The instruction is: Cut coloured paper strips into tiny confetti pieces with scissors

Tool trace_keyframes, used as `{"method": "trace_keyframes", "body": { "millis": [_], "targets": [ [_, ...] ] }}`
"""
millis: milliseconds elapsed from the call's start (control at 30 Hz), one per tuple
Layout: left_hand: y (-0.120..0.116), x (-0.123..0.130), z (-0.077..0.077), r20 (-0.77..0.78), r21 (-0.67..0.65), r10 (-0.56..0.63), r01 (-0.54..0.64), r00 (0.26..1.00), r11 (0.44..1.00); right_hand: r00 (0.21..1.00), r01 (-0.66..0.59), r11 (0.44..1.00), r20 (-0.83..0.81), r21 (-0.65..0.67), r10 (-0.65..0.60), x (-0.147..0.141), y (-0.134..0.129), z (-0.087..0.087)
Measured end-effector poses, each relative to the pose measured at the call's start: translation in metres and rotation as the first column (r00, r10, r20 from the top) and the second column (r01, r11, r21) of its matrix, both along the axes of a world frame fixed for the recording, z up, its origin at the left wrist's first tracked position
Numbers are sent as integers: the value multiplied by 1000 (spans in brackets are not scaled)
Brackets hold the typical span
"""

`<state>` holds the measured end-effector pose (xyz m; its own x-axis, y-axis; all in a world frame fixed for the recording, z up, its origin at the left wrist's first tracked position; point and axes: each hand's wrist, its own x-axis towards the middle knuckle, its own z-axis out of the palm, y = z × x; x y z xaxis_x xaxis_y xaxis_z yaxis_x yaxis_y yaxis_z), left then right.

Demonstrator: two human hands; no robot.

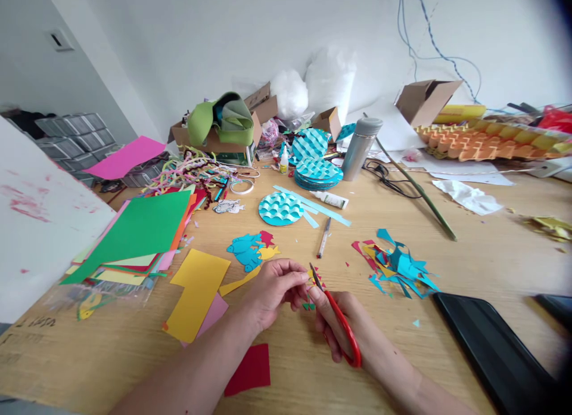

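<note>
My right hand (342,322) is closed around red-handled scissors (344,328), whose dark blades point up and away from me. Just left of the blades, my left hand (281,287) pinches a small piece of yellow paper (310,273), mostly hidden by the fingertips. Tiny red and green paper bits lie on the table under and beside my fingers. Beyond my left hand are blue paper fish (245,251), a red paper fish (267,238) and a yellow paper fish (269,251). A pen (324,239) lies behind the scissors.
Yellow paper (199,290) and a red sheet (250,368) lie left of my arms. Paper scraps (402,266) and a black phone-like device (487,349) are on the right. Farther back are woven blue discs (280,208), a glue tube (330,199), a steel bottle (360,149) and egg trays (482,141).
</note>
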<state>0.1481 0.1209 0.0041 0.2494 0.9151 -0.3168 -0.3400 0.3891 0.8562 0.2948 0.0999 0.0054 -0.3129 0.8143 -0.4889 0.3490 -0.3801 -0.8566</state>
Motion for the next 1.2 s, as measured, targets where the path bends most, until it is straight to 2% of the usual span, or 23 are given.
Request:
{"method": "trace_keyframes", "body": {
  "millis": [300,733,933,1200],
  "targets": [
    [7,-8,0,88,-28,-10,12,996,1000,999,-38,998,16,58,37,1,1,7],
    [13,-17,6,14,-59,3,-3,1000,998,990,-131,988,66,82,126,4,-1,12],
    [13,-20,8,-22,-54,-67,66,997,996,986,-156,984,67,90,150,6,0,11],
    [14,-23,13,-104,-98,-131,121,986,988,972,-216,972,109,89,206,10,-1,19]
  ]
}}
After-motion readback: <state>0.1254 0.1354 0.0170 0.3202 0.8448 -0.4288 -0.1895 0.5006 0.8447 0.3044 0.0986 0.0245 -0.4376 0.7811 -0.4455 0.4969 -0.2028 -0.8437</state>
